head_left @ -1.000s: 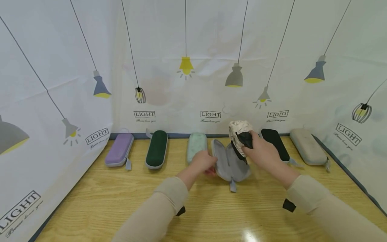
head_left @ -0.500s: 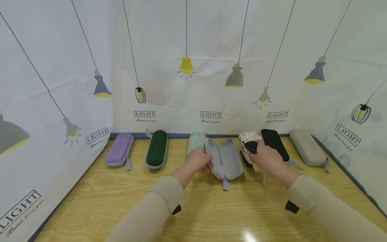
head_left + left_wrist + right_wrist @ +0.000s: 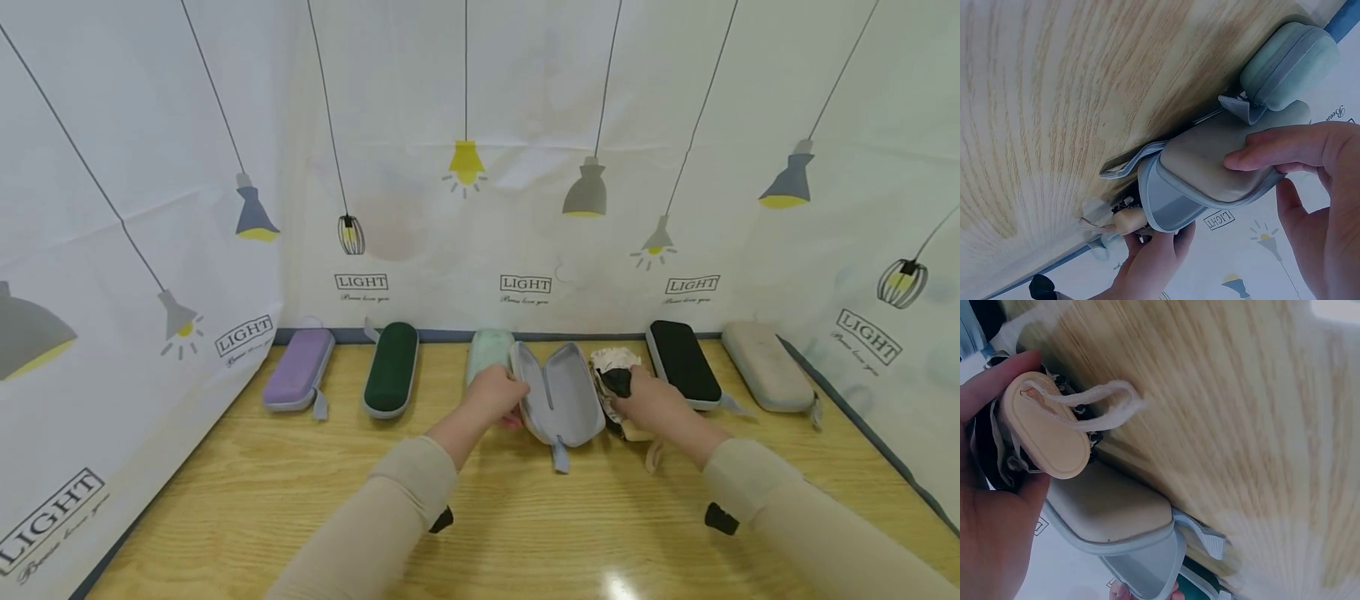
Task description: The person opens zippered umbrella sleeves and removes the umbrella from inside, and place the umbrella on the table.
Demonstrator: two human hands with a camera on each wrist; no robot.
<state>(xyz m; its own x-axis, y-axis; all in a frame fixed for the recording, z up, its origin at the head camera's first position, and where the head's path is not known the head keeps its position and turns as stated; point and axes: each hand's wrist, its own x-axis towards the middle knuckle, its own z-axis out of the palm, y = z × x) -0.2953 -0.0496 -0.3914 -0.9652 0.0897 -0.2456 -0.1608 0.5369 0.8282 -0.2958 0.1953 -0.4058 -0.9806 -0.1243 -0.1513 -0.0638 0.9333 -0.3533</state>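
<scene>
Umbrella (image 3: 617,360), clasped in the right hand (image 3: 655,403), is just right of the open case (image 3: 573,396), whose edge the left hand (image 3: 493,395) pinches; it should be light and soft, with a stiff end cap (image 3: 1050,439), best gripped round the middle

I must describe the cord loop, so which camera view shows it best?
Right wrist: the cord loop appears large, unobstructed. Head shows it small below the right hand; left wrist, faint beyond the open case.

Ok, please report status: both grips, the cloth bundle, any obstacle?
Left grip holds open case. Right grip holds cloth bundle, beside that case. Black case close on bundle's right.
</scene>
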